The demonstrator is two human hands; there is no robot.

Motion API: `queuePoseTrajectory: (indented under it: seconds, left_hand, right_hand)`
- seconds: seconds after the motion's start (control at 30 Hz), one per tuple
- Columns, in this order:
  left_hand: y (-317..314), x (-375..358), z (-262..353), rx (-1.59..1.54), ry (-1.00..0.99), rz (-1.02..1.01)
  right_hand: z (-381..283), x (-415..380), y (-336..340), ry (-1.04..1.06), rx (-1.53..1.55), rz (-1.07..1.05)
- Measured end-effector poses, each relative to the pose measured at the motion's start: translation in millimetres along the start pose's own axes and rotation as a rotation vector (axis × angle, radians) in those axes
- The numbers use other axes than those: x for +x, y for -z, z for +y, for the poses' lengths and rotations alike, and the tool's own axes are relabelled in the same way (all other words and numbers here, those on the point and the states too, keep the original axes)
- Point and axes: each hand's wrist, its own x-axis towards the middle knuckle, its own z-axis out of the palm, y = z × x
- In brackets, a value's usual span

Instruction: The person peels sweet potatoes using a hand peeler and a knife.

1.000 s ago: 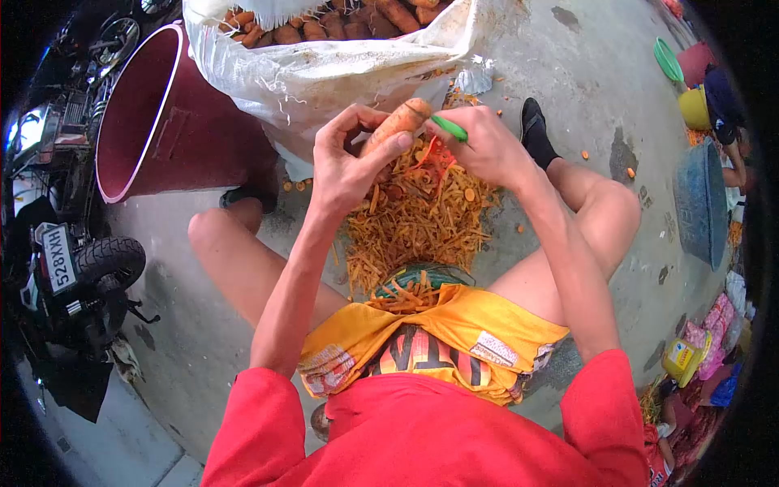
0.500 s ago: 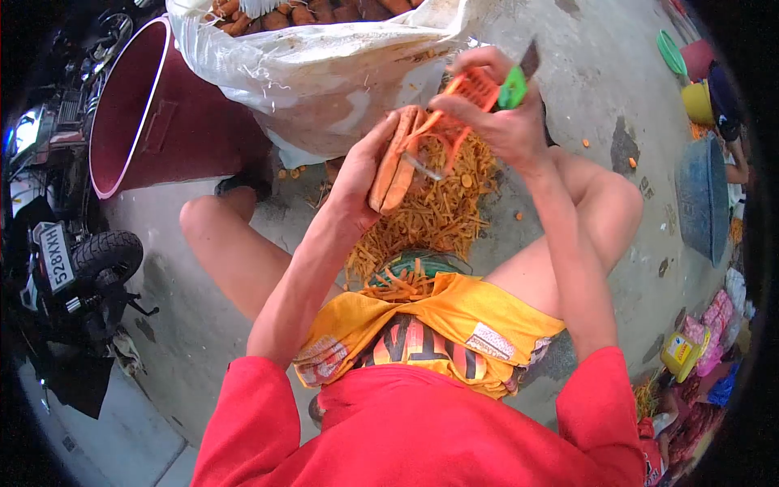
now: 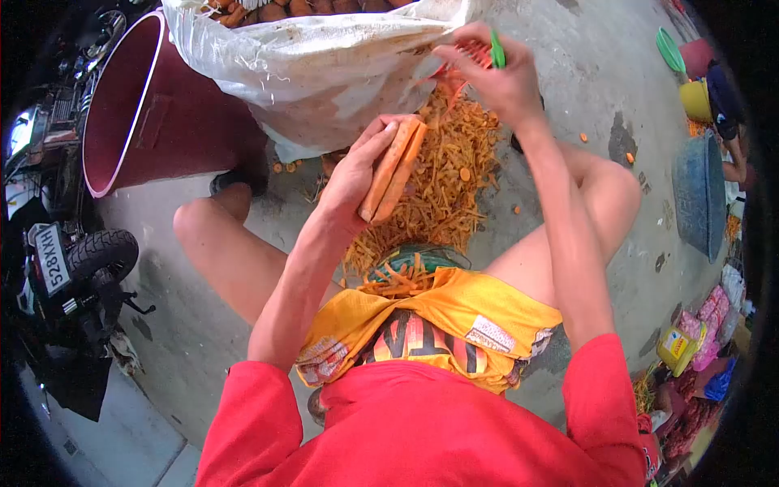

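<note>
While you sit with knees apart at the centre of the frame, loose orange shavings (image 3: 399, 282) already rest on the yellow cloth (image 3: 454, 321) across your lap, and a large heap of carrot peelings (image 3: 446, 183) covers the concrete floor (image 3: 568, 49) between your legs, so a good share of the peeling appears done. Your left hand (image 3: 357, 174), just above that heap at centre frame, is curled around a carrot (image 3: 392, 170); the fingers grip it lengthwise, with the carrot tilted from lower left to upper right, and its surface looks bright and largely peeled. Your right hand (image 3: 495, 77), higher in the upper centre, is closed on a green-handled peeler (image 3: 497, 50), held clear of the carrot with a strip of peel hanging near it. Beyond both hands, at the top of the frame, the white sack (image 3: 324, 69) holds many unpeeled carrots (image 3: 268, 11), so considerable work appears to remain.
</note>
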Motion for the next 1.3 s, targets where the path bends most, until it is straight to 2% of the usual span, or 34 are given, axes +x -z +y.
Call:
queuePoseTrajectory:
  seconds: [0.03, 0.07, 0.1, 0.2, 0.23, 0.3, 0.33, 0.37, 0.43, 0.47, 0.5, 0.57, 0.6, 0.63, 0.7, 0.73, 0.77, 0.83, 0.9, 0.97, 1.0, 1.03, 1.1, 1.13, 1.17, 1.23, 1.27, 1.3]
  left_hand:
    - [-1.1, 0.5, 3.0, 0.078, -0.023, -0.003]
    - [-1.9, 1.1, 4.0, 0.079, -0.030, -0.007]
    - [-2.6, 0.6, 4.7, 0.085, -0.037, -0.001]
    - [-4.6, 2.6, 4.0, 0.054, -0.042, 0.039]
    - [-4.4, 2.0, 2.1, 0.016, -0.027, 0.075]
    - [-1.7, -3.2, -2.0, -0.055, 0.003, 0.057]
    - [-1.3, -2.2, 0.2, -0.119, 0.010, 0.027]
    - [-1.8, -0.8, 2.5, -0.116, 0.003, 0.025]
    - [-3.9, -1.1, 3.2, -0.313, 0.051, 0.024]
    - [1.6, 4.1, -2.3, -0.400, 0.074, -0.037]
    - [6.8, 8.1, -2.7, -0.401, 0.068, -0.033]
    - [14.9, 8.6, -6.6, -0.482, 0.078, -0.100]
    - [9.8, 3.4, -2.2, -0.414, 0.049, -0.045]
    - [11.4, 6.4, -1.8, -0.412, 0.039, -0.048]
    - [15.7, 9.8, -7.2, -0.404, -0.010, -0.058]
    - [9.7, 10.4, -3.5, -0.382, -0.060, 0.017]
    - [3.8, 10.9, 0.4, -0.380, -0.068, 0.019]
    - [-5.2, 5.2, 2.8, -0.280, -0.038, 0.144]
    - [3.4, 1.5, -0.4, -0.245, -0.055, 0.070]
    - [12.4, 5.4, -3.1, -0.272, -0.034, 0.040]
    - [26.6, 8.9, -5.9, -0.357, -0.003, -0.061]
    - [15.3, 9.3, 2.0, -0.353, -0.013, -0.067]
    - [-16.9, 5.4, 17.1, -0.523, 0.001, 0.184]
    - [-11.8, 6.8, 12.9, -0.513, -0.020, 0.137]
    - [-4.2, 9.4, 8.7, -0.513, -0.021, 0.145]
    - [11.3, 7.8, -2.0, -0.325, -0.086, 0.040]
    - [13.3, 2.5, 0.6, -0.363, -0.035, 0.039]
    - [11.3, 1.4, -0.6, -0.363, -0.036, 0.032]
  right_hand:
    - [7.9, 9.1, 6.9, -0.085, -0.018, 0.058]
    - [13.9, 10.8, 7.1, -0.076, 0.215, 0.066]
    - [8.4, 8.2, 0.3, -0.069, 0.213, 0.064]
    - [-19.6, -9.4, -15.3, 0.164, 0.016, -0.090]
    - [-11.8, -6.0, -9.7, 0.164, 0.020, -0.092]
    - [3.1, 4.6, -0.9, -0.060, -0.092, 0.060]
    - [5.2, 10.0, -1.6, -0.031, 0.165, 0.096]
    - [4.7, 5.5, -5.4, -0.022, 0.164, 0.097]
    - [-30.0, -12.5, -22.0, -0.008, 0.269, 0.040]
    - [-37.4, -14.3, -22.1, 0.210, 0.018, -0.010]
    - [-29.1, -9.1, -21.5, 0.214, 0.022, -0.014]
    - [-0.4, -4.4, -13.6, 0.004, 0.003, 0.122]
    - [3.9, 1.8, -6.6, 0.004, 0.057, 0.117]
    - [-8.3, 2.2, -10.8, 0.015, 0.056, 0.115]
    - [-39.2, -17.6, -29.3, -0.095, 0.306, 0.047]
    - [-45.9, -24.5, -35.4, 0.147, 0.090, -0.043]
    - [-47.8, -22.9, -37.5, 0.154, 0.094, -0.044]
    - [-48.4, -25.4, -42.9, 0.273, 0.137, -0.203]
    - [-17.7, -15.6, -35.8, 0.193, 0.092, -0.115]
    - [-1.7, -2.5, -23.7, -0.121, 0.152, 0.099]
    - [-15.6, -5.3, -26.0, -0.138, 0.238, 0.113]
    - [-31.1, -10.2, -33.6, -0.127, 0.237, 0.114]
    - [-57.1, -21.6, -46.8, 0.315, 0.121, -0.061]
    - [-61.8, -25.3, -46.8, 0.316, 0.135, -0.229]
    - [-54.7, -21.6, -47.3, 0.314, 0.142, -0.230]
    - [-26.2, -12.4, -41.6, 0.046, 0.280, 0.010]
    - [-10.9, -2.8, -28.3, -0.001, 0.042, 0.077]
    - [-15.0, -4.9, -28.4, 0.002, 0.036, 0.080]
